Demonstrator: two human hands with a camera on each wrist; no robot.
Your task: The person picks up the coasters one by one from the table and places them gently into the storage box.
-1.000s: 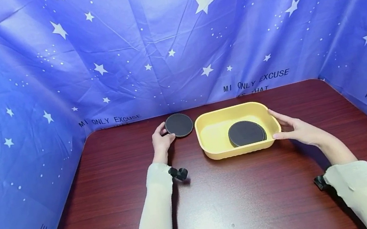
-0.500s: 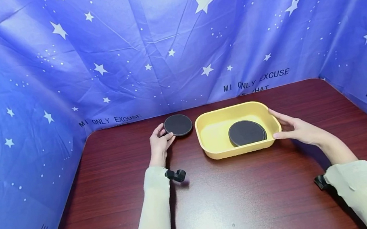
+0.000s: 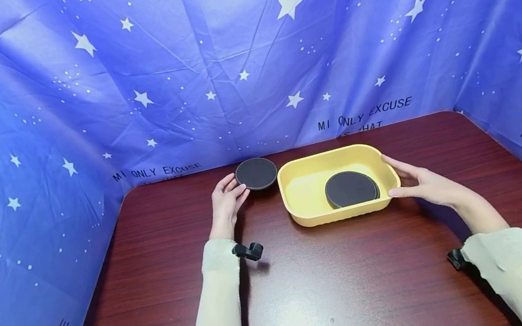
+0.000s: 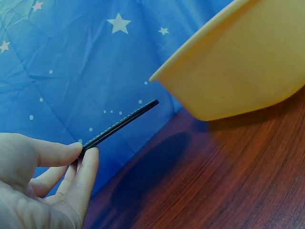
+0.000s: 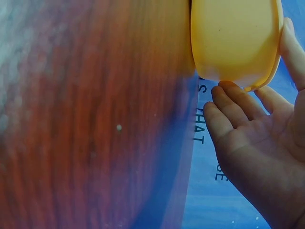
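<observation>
A round black coaster with a stitched edge is pinched at its near-left rim between the thumb and fingers of my left hand. In the left wrist view the coaster is edge-on, tilted up and off the table, its shadow below. Just to its right stands a yellow plastic bin. Inside the bin's right half lies a stack of similar black coasters. My right hand touches the bin's right end with thumb and fingers spread and fairly straight; in the right wrist view its fingertips meet the end wall.
The dark red wood-grain table runs back to a blue star-printed curtain, which also hangs along both sides. A black wrist mount sticks out from the left sleeve, and another mount from the right one.
Over the last half second the left hand has raised the coaster and shifted it slightly right, toward the bin. The bin, its stack and the right hand have stayed in place.
</observation>
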